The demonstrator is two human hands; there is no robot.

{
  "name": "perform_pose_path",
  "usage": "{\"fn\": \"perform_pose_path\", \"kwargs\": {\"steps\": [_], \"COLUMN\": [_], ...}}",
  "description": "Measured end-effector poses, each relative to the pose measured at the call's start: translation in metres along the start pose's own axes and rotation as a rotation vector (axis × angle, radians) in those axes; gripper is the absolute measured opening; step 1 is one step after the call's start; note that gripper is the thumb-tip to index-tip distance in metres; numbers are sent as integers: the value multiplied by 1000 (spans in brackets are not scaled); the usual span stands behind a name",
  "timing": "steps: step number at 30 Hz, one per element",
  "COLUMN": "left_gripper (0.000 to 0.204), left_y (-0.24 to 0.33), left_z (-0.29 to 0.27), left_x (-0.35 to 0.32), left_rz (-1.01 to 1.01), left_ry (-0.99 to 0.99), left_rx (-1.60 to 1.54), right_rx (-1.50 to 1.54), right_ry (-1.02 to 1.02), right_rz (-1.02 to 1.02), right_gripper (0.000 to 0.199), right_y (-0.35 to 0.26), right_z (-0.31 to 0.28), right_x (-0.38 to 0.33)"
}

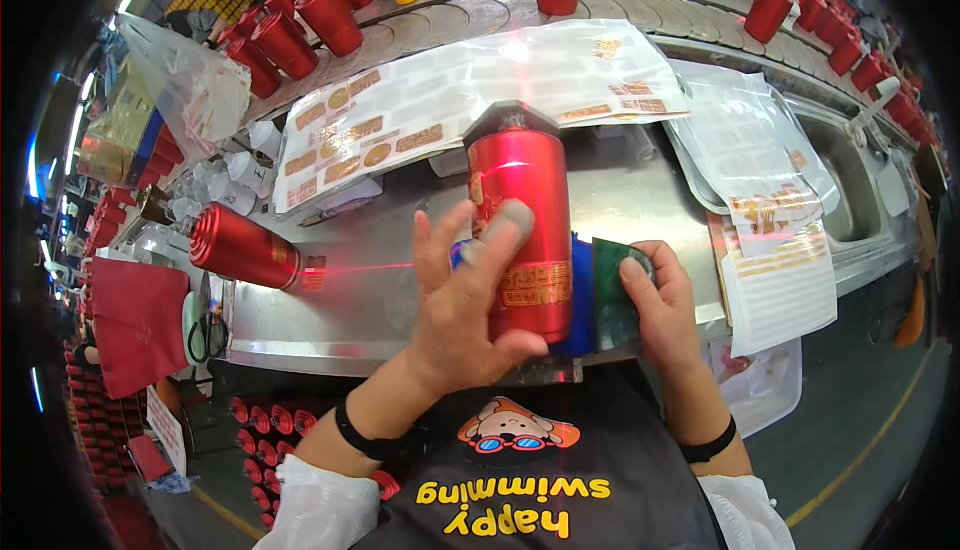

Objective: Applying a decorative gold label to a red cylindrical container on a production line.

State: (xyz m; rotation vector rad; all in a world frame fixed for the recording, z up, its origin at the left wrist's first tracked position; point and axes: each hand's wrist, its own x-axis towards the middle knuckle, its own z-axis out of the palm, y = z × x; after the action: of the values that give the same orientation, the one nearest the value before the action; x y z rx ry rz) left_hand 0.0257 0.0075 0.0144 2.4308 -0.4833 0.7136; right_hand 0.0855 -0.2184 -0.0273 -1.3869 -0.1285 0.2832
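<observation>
A shiny red metal can [522, 222] with gold labels lies lengthwise on the steel bench in front of me. My left hand [462, 300] is wrapped on its left side, fingers spread over the can, one fingertip covered with grey tape. My right hand [655, 300] presses a dark green flexible card [612, 295] against the can's right side, beside a blue piece [581, 300] under the can. A gold label [536, 283] sits on the can near my left fingers.
Another red can [238, 246] lies on its side at the left, with a red laser line across the bench [380, 290]. Sheets of gold stickers [420, 100] lie behind. More sheets [775, 250] lie at right. Several red cans [300, 20] stand on the conveyor. Scissors [207, 330] lie at left.
</observation>
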Motion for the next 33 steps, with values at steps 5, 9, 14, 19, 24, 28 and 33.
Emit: {"fn": "perform_pose_path", "kwargs": {"steps": [5,9,14,19,24,28,33], "left_gripper": [51,34,41,74,85,105,108], "left_y": [13,16,3,-15,-11,-18,-17], "left_z": [-3,15,12,8,-4,12,7], "left_x": [7,13,-6,-35,-22,-37,-30], "left_rz": [237,350,384,36,231,-64,7], "left_ry": [-176,-138,-81,125,124,77,146], "left_rx": [312,337,200,92,242,46,73], "right_rx": [71,44,-13,138,91,11,-82], "right_ry": [-4,-27,-53,-80,-120,-97,-90], "right_rz": [4,-21,-88,-20,-53,-78,-174], "right_gripper": [19,19,22,26,28,28,27], "right_y": [-1,-6,-16,-16,-20,-23,-34], "right_z": [-1,-3,-4,-3,7,9,11], "right_x": [1,0,0,3,4,-1,-5]}}
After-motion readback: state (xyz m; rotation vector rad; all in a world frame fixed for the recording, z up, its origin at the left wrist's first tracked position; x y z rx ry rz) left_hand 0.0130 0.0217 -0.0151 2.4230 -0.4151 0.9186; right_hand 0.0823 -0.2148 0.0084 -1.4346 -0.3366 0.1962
